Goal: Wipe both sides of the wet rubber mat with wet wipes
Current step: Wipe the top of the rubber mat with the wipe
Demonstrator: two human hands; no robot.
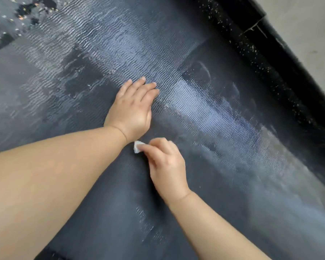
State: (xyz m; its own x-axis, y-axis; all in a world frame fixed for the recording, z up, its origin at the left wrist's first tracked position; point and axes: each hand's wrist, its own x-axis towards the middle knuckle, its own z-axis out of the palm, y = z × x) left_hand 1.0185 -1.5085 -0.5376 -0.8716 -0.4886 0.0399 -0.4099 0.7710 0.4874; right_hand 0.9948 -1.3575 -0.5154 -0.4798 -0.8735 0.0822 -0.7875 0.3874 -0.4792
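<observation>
Mat (204, 113): dark grey-black rubber with fine wavy ribbing. A broad band from the upper left to the right edge has a wet gloss, and the ribs catch light there. Lower middle is matt and dull, ribbing barely visible.
Wipe (137, 147): white, soft, crumpled.
Black strip (266, 59) along the upper right edge: glossy, speckled with pale grit.
Floor (308, 25) beyond: pale grey, matt, concrete-like.

Pale grey floor (308, 25) shows at upper right.
</observation>
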